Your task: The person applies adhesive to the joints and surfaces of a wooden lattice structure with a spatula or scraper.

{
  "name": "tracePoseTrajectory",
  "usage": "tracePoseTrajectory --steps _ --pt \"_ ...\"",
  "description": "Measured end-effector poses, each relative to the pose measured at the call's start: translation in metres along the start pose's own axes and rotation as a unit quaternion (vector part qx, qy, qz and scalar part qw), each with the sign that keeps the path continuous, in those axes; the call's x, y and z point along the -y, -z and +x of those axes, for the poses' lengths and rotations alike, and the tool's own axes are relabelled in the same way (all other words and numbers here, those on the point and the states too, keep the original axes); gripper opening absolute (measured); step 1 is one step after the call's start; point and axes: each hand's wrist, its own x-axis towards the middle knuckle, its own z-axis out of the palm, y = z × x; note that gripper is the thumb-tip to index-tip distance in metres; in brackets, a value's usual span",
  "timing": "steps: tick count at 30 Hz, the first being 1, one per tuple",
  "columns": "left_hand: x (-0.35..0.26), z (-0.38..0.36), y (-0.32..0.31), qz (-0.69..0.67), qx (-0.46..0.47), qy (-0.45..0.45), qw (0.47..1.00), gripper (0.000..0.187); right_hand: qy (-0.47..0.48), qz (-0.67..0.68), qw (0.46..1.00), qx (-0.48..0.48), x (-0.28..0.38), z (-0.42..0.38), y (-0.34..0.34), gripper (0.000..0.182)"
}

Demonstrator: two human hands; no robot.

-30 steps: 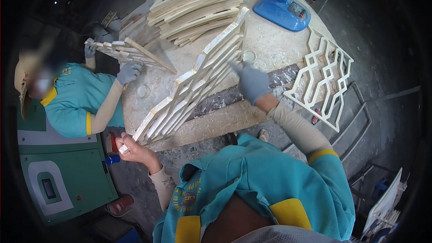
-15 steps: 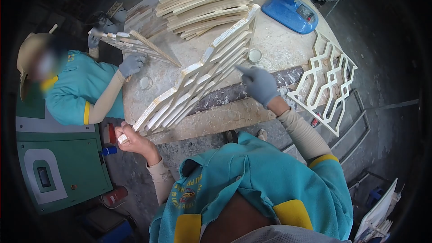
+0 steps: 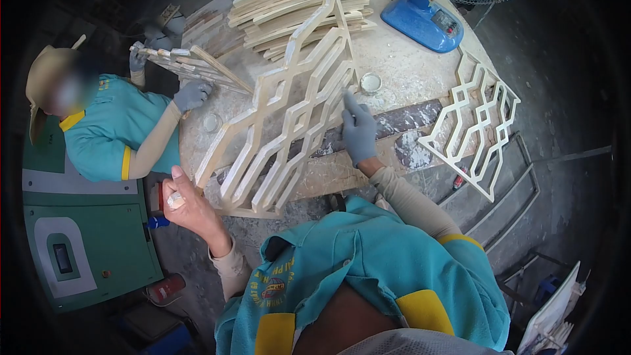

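Lattice panel [image 3: 289, 115] is standing tilted on the table [image 3: 401, 69], its lower edge near the person. Gloved right hand [image 3: 358, 133], fingers spread, is steadying its right edge; bare left hand [image 3: 184, 205] is pinching something small beside the lower corner. Supporting both edges evenly should keep it from twisting.

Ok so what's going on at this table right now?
A person stands over a round worktable, handling a wooden lattice panel. The bare left hand is at its lower corner, pinching something small and pale, while the gloved right hand rests against its right edge. A co-worker across the table holds another lattice piece. A stack of panels, a blue fan and a finished white lattice sit nearby.
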Motion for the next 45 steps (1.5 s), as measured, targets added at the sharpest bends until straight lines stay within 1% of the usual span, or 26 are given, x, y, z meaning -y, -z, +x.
tracePoseTrajectory --steps 1,3,4,6,7,8,9,10,11,13,17,19,21,22,26,28,31,35,37,38,39,40,41,43,44,45 --pt "-0.008 -0.004 -0.001 -0.001 0.013 -0.015 1.000 0.048 0.000 0.000 1.000 0.003 0.004 -0.002 0.001 0.044" --pt "-0.021 -0.007 -0.002 -0.002 0.020 -0.032 0.999 0.048 -0.048 0.051 0.994 0.084 0.014 -0.006 0.002 0.043" --pt "-0.026 -0.008 -0.002 -0.006 0.030 -0.044 0.999 0.048 -0.045 0.052 0.994 0.088 0.023 -0.008 0.012 0.043" --pt "-0.035 -0.009 -0.004 -0.010 0.037 -0.054 0.998 0.047 0.016 0.009 0.991 0.131 0.051 -0.005 0.046 0.045" --pt "-0.040 -0.010 -0.008 0.005 0.042 -0.087 0.995 0.047 0.020 0.006 0.991 0.136 0.066 0.001 0.057 0.045" --pt "-0.045 -0.012 -0.010 0.022 0.050 -0.118 0.992 0.048 0.098 -0.086 0.985 0.112 0.080 0.006 0.067 0.047" --pt "-0.053 -0.014 -0.012 0.023 0.049 -0.112 0.992 0.048 0.173 -0.176 0.965 0.087 0.092 0.009 0.074 0.049" --pt "-0.063 -0.016 -0.014 0.008 0.064 -0.115 0.991 0.046 0.201 -0.228 0.949 0.089 0.098 0.013 0.078 0.057" --pt "-0.070 -0.017 -0.018 -0.008 0.077 -0.119 0.990 0.044 0.202 -0.231 0.947 0.091 0.099 0.018 0.076 0.057" --pt "-0.077 -0.019 -0.021 -0.004 0.078 -0.142 0.987 0.041 0.269 -0.378 0.883 0.065 0.101 0.024 0.071 0.062" --pt "-0.089 -0.018 -0.028 0.005 0.094 -0.161 0.982 0.038 0.266 -0.437 0.857 0.062 0.095 0.008 0.069 0.064" --pt "-0.091 -0.018 -0.029 0.013 0.100 -0.166 0.981 0.037 0.213 -0.418 0.872 0.140 0.105 -0.005 0.080 0.063" --pt "-0.091 -0.017 -0.033 0.030 0.101 -0.217 0.971 0.042 0.211 -0.403 0.881 0.130 0.106 0.002 0.089 0.063" --pt "-0.092 -0.018 -0.033 0.029 0.100 -0.216 0.971 0.042 0.205 -0.387 0.891 0.120 0.107 0.004 0.092 0.063" --pt "-0.102 -0.024 -0.034 0.021 0.124 -0.217 0.968 0.042 0.220 -0.410 0.881 0.082 0.116 0.025 0.086 0.061" --pt "-0.106 -0.024 -0.034 0.021 0.130 -0.217 0.967 0.043 0.235 -0.458 0.849 0.122 0.115 0.020 0.080 0.060" --pt "-0.107 -0.024 -0.033 0.036 0.136 -0.228 0.964 0.042 0.223 -0.448 0.849 0.168 0.119 0.011 0.084 0.061" --pt "-0.110 -0.023 -0.033 0.050 0.134 -0.253 0.957 0.042 0.220 -0.406 0.879 0.121 0.113 0.027 0.089 0.064" --pt "-0.109 -0.023 -0.034 0.047 0.141 -0.264 0.953 0.042 0.240 -0.463 0.849 0.087 0.101 0.034 0.081 0.065" --pt "-0.105 -0.023 -0.034 0.038 0.137 -0.237 0.961 0.042 0.232 -0.471 0.849 0.066 0.101 0.033 0.082 0.065" --pt "-0.102 -0.023 -0.035 0.032 0.132 -0.208 0.969 0.042 0.240 -0.464 0.848 0.088 0.102 0.028 0.081 0.065" --pt "-0.103 -0.022 -0.035 0.017 0.138 -0.216 0.966 0.042 0.251 -0.455 0.847 0.113 0.103 0.025 0.084 0.066" --pt "-0.103 -0.022 -0.034 0.026 0.133 -0.204 0.969 0.040 0.247 -0.459 0.847 0.099 0.103 0.020 0.089 0.066" --pt "-0.103 -0.021 -0.034 0.031 0.130 -0.195 0.972 0.037 0.226 -0.407 0.861 0.204 0.107 0.013 0.095 0.066" --pt "-0.102 -0.020 -0.035 0.029 0.129 -0.201 0.971 0.038 0.205 -0.391 0.873 0.207 0.114 0.014 0.100 0.058" --pt "-0.102 -0.019 -0.035 0.029 0.126 -0.204 0.970 0.038 0.205 -0.391 0.874 0.204 0.108 0.018 0.099 0.058"
